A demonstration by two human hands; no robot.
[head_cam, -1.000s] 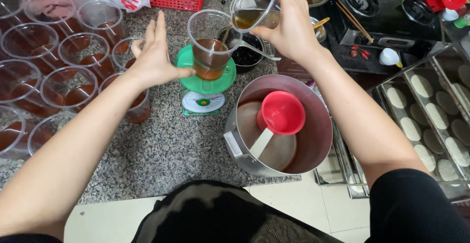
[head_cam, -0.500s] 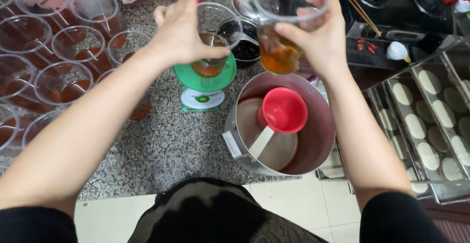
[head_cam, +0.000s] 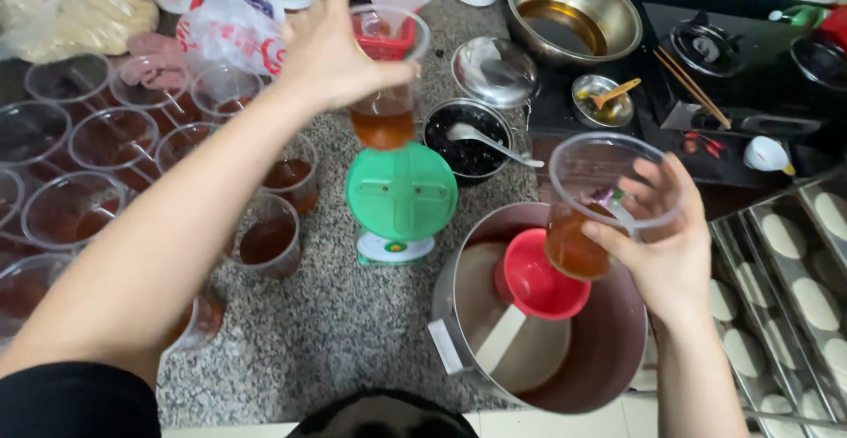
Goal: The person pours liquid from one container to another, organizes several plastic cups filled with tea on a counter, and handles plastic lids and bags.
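Lifted clear of the green kitchen scale [head_cam: 401, 193] since half a second ago, a clear plastic cup of amber tea [head_cam: 385, 94] is now held up by the left hand [head_cam: 331, 45], fingers closed around its side above the bench [head_cam: 335, 314]. A second clear cup [head_cam: 600, 204], a third full of the same brown liquid, has been brought down and is gripped by the right hand [head_cam: 662, 244] over the large steel pot [head_cam: 538, 314], where a red ladle [head_cam: 538, 279] is rested. The scale's platform is left bare by the move. Rows of filled cups [head_cam: 106, 164] are seen at the left, a bowl of dark pearls [head_cam: 468, 142] with a spoon just behind the scale, and trays of pale dough rounds [head_cam: 794, 262] at the right.
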